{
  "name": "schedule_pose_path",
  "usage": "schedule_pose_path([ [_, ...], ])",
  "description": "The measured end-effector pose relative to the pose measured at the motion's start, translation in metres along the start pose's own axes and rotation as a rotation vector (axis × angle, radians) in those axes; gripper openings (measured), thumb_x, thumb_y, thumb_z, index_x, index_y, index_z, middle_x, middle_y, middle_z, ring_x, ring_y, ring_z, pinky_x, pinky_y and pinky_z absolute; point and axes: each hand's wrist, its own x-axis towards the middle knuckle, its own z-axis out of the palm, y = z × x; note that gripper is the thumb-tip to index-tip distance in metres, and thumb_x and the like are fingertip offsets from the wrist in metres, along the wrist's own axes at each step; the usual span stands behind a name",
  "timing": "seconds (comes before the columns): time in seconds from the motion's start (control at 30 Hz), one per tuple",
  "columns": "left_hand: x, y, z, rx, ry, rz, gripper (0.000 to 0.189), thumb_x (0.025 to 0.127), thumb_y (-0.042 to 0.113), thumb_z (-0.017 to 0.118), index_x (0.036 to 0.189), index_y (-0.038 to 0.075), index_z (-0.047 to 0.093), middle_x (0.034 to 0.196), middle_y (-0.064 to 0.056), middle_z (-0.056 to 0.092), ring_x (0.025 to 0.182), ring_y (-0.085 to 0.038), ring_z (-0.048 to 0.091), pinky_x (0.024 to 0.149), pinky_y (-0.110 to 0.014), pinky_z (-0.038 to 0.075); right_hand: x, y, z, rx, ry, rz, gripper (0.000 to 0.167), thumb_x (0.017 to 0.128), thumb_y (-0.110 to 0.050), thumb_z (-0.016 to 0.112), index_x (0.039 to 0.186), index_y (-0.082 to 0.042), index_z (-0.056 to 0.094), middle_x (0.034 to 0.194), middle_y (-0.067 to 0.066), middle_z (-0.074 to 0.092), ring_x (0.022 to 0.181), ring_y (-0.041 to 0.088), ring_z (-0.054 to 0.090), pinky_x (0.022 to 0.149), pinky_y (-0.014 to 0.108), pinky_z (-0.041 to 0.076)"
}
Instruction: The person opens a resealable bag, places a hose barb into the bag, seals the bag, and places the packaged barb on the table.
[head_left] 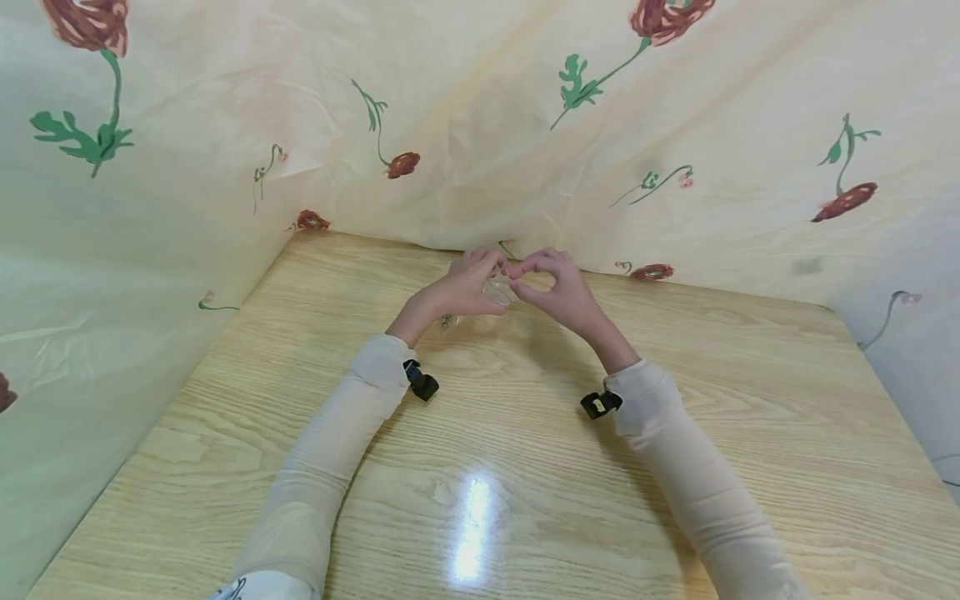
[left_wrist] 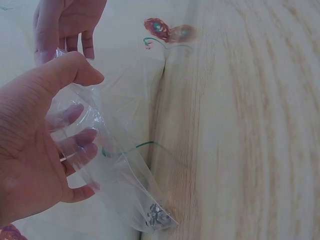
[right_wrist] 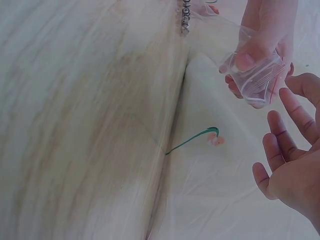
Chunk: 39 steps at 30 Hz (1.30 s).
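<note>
A clear zip bag (left_wrist: 117, 170) hangs slantwise from my left hand (head_left: 465, 287), its thumb and fingers around the upper part. Several small dark metallic pieces (left_wrist: 157, 217) lie in the bag's lower corner; in the right wrist view these pieces (right_wrist: 185, 17) look like little rings in a row. My right hand (head_left: 562, 287) faces the left one, with thumb and forefinger meeting at the bag's red-lined edge (right_wrist: 274, 89). Its other fingers are spread apart from the bag. The exact contact of the right fingertips is partly hidden.
A light wood-grain table (head_left: 540, 467) lies under both arms. Pale cloth (head_left: 480, 125) with red flowers hangs along the table's back and left side. Black straps (head_left: 422, 382) sit at both wrists, and a bright light reflection (head_left: 471, 529) shows on the tabletop.
</note>
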Motion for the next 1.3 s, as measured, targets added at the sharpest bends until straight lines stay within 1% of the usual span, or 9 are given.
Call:
schedule_pose_path([
  [0.13,0.000,0.000,0.000,-0.002,0.005,0.010,0.050,0.089,0.024,0.072,0.128,0.011,0.043,0.136,-0.018,0.046,0.124,-0.030,0.038,0.104,-0.051,0.031,-0.003,-0.001,0.000,-0.002,-0.001,0.005,0.016,0.091,-0.010,0.075,0.105,-0.003,0.075,0.115,0.016,0.067,0.113,0.030,0.053,0.100,0.047,0.038],
  [0.27,0.000,0.000,0.000,0.000,0.007,0.005,0.049,0.089,0.024,0.072,0.127,0.011,0.043,0.135,-0.018,0.047,0.123,-0.030,0.038,0.104,-0.051,0.031,-0.005,-0.003,-0.002,-0.003,-0.009,0.010,0.016,0.091,-0.011,0.075,0.104,-0.003,0.075,0.116,0.016,0.067,0.113,0.031,0.052,0.099,0.045,0.038],
  [0.53,0.000,0.001,-0.001,0.003,0.005,-0.010,0.050,0.089,0.025,0.073,0.128,0.011,0.044,0.134,-0.016,0.047,0.122,-0.030,0.039,0.104,-0.052,0.030,-0.010,-0.005,-0.004,-0.014,-0.031,0.031,0.013,0.091,-0.012,0.075,0.102,-0.004,0.074,0.119,0.015,0.065,0.116,0.031,0.049,0.100,0.049,0.037],
  [0.67,0.000,0.001,-0.001,0.012,0.005,-0.018,0.051,0.089,0.025,0.073,0.128,0.011,0.044,0.134,-0.015,0.047,0.123,-0.030,0.039,0.105,-0.052,0.030,-0.013,-0.005,-0.004,-0.027,-0.036,0.012,0.011,0.091,-0.011,0.075,0.100,-0.004,0.075,0.116,0.015,0.066,0.115,0.031,0.051,0.101,0.052,0.036],
  [0.8,0.000,0.001,-0.001,0.019,0.006,-0.028,0.052,0.089,0.026,0.074,0.128,0.011,0.045,0.134,-0.014,0.047,0.123,-0.030,0.039,0.105,-0.052,0.031,-0.015,-0.005,-0.004,-0.046,-0.033,-0.019,0.007,0.089,-0.009,0.076,0.095,-0.004,0.075,0.110,0.016,0.069,0.113,0.031,0.054,0.102,0.051,0.033],
  [0.93,0.001,0.000,-0.001,0.023,0.007,-0.030,0.052,0.089,0.027,0.074,0.128,0.012,0.044,0.134,-0.016,0.047,0.123,-0.030,0.039,0.104,-0.052,0.031,-0.019,-0.006,-0.002,-0.069,-0.016,-0.026,0.006,0.087,-0.008,0.077,0.091,-0.005,0.075,0.109,0.016,0.070,0.112,0.032,0.056,0.101,0.050,0.035],
  [1.0,0.001,0.000,0.000,0.021,0.007,-0.028,0.053,0.089,0.027,0.074,0.128,0.010,0.044,0.135,-0.017,0.047,0.122,-0.030,0.039,0.103,-0.052,0.032,-0.021,-0.006,0.000,-0.086,-0.006,-0.027,0.006,0.087,-0.009,0.077,0.090,-0.005,0.074,0.109,0.017,0.070,0.112,0.033,0.056,0.099,0.050,0.037],
  [1.17,0.002,-0.001,0.001,0.027,0.020,-0.017,0.053,0.088,0.026,0.074,0.129,0.009,0.043,0.132,-0.018,0.047,0.118,-0.029,0.039,0.100,-0.049,0.033,-0.024,-0.008,0.006,-0.146,0.029,-0.042,0.009,0.086,-0.012,0.079,0.088,-0.004,0.074,0.104,0.017,0.070,0.106,0.034,0.056,0.092,0.046,0.041],
  [1.3,0.003,0.001,0.002,0.037,0.039,-0.018,0.052,0.088,0.027,0.074,0.127,0.010,0.043,0.130,-0.016,0.047,0.117,-0.028,0.038,0.097,-0.046,0.033,-0.025,-0.010,0.009,-0.190,0.071,-0.022,0.013,0.087,-0.016,0.080,0.087,-0.004,0.075,0.101,0.015,0.070,0.102,0.033,0.055,0.088,0.045,0.044],
])
